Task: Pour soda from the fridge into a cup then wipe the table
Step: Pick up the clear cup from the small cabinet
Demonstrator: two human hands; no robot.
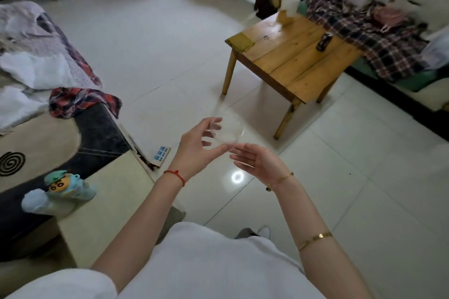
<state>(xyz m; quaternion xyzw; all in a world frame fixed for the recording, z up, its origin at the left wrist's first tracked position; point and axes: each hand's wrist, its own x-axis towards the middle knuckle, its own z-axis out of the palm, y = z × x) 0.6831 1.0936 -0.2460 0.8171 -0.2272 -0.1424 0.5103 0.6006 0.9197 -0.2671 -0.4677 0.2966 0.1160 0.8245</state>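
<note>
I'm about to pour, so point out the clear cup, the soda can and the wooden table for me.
clear cup (228, 130): head view, on its see-through side wall, held by the left hand (196, 150).
soda can (324, 42): head view, on its dark side.
wooden table (279, 56): head view, on a bare top plank.

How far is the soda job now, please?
Done: the soda can stands on the wooden table. In hand: the left hand holds a clear plastic cup, right hand open beside it. Left: pouring and wiping the table.
</note>
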